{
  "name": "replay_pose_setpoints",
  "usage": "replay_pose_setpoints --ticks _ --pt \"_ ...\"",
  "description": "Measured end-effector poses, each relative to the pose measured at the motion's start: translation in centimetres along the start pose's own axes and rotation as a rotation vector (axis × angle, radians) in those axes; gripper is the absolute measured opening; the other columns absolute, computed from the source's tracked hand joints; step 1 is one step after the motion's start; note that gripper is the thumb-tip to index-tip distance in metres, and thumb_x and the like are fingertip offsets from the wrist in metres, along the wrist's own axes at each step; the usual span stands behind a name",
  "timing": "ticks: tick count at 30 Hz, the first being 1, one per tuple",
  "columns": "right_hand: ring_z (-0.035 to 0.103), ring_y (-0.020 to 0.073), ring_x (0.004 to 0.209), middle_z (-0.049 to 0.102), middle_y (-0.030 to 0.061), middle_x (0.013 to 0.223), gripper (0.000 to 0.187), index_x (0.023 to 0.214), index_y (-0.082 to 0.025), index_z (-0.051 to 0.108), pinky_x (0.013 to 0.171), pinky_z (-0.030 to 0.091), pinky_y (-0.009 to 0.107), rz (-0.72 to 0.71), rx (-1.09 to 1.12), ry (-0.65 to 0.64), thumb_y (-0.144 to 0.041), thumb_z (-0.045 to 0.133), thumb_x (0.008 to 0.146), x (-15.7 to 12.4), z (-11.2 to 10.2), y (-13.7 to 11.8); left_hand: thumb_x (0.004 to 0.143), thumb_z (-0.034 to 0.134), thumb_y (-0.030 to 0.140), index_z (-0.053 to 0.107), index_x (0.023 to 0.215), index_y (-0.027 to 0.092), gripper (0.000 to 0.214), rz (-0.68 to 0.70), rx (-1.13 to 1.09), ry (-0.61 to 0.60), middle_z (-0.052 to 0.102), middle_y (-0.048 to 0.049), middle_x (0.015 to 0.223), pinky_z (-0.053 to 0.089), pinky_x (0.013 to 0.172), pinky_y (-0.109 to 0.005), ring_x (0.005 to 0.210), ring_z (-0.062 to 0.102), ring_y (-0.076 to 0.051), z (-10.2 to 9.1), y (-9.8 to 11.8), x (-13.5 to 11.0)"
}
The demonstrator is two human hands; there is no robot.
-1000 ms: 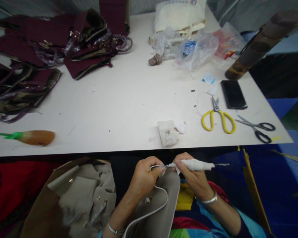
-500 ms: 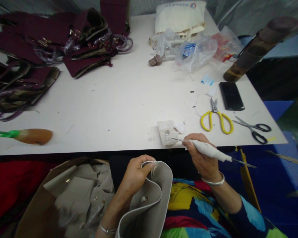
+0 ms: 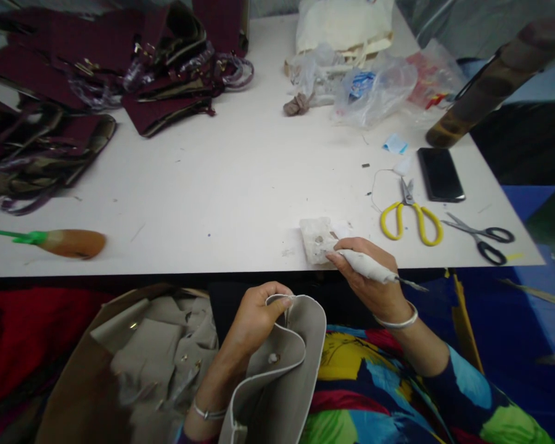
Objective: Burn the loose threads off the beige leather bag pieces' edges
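My left hand (image 3: 258, 316) pinches the top edge of a grey leather bag piece (image 3: 287, 364) held over my lap. A metal stud shows on the piece's face, and a white cord runs along its edge. My right hand (image 3: 369, 280) grips a white-wrapped pointed tool (image 3: 367, 265) at the table's front edge. The tool's front end touches a white waxy block (image 3: 315, 239) that lies on the white table (image 3: 240, 185). The tool's thin metal tail sticks out to the right past my hand.
Yellow-handled scissors (image 3: 411, 216), black-handled scissors (image 3: 483, 236) and a dark phone (image 3: 440, 174) lie at the right. Maroon bag parts (image 3: 97, 74) are heaped at the back left, plastic bags (image 3: 374, 86) at the back right. A brown-handled tool (image 3: 65, 242) lies left. A carton of grey pieces (image 3: 152, 351) stands below.
My right hand left the bag piece's edge and rose to the table, where the tool's tip now meets the white block. My left hand kept hold of the grey piece.
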State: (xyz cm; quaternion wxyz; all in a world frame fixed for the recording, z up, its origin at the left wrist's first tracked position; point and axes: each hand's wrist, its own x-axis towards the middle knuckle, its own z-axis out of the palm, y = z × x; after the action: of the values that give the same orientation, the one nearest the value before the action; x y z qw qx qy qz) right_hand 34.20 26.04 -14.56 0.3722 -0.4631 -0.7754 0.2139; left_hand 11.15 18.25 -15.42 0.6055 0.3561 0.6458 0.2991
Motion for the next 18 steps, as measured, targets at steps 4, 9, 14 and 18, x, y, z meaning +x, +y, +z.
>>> replay_pose_setpoints --ticks 4,9,14,18 --pt "0.068 0.021 0.083 0.074 0.0062 0.091 0.01 0.099 -0.022 0.068 0.078 0.05 0.035 -0.079 -0.051 -0.024 -0.031 0.065 0.102 -0.1 -0.3 0.0 0.076 0.073 0.028 0.073 0.08 0.016 0.013 -0.004 -0.013 0.01 0.068 -0.0022 0.072 0.044 0.064 -0.026 0.068 0.057 -0.016 -0.4 -0.3 -0.2" --pt "0.066 0.0187 0.078 0.072 0.004 0.088 0.011 0.097 -0.023 0.069 0.075 0.052 0.033 0.106 0.168 0.125 -0.033 0.068 0.1 -1.5 -0.2 -1.1 0.077 0.074 0.03 0.07 0.081 0.016 0.015 -0.014 -0.081 -0.031 0.067 -0.0013 0.072 0.044 0.065 -0.026 0.067 0.057 -0.015 -0.9 -0.9 -0.3" --pt "0.064 0.0153 0.064 0.068 0.0005 0.073 0.022 0.092 -0.02 0.067 0.061 0.051 0.028 0.355 0.657 -0.173 -0.039 0.065 0.101 -2.6 1.3 -2.5 0.075 0.077 0.031 0.071 0.08 0.015 0.018 -0.033 -0.106 -0.062 0.067 -0.0015 0.072 0.044 0.065 -0.026 0.066 0.056 -0.015 -1.1 -0.9 -0.4" --pt "0.063 0.0142 0.064 0.068 0.0007 0.073 0.022 0.087 -0.018 0.069 0.061 0.051 0.027 0.358 0.704 -0.211 -0.038 0.07 0.096 -2.7 2.4 -3.0 0.075 0.077 0.032 0.073 0.083 0.015 0.019 -0.033 -0.107 -0.076 0.068 -0.0022 0.073 0.044 0.066 -0.026 0.067 0.057 -0.015 -1.3 -0.7 -0.6"
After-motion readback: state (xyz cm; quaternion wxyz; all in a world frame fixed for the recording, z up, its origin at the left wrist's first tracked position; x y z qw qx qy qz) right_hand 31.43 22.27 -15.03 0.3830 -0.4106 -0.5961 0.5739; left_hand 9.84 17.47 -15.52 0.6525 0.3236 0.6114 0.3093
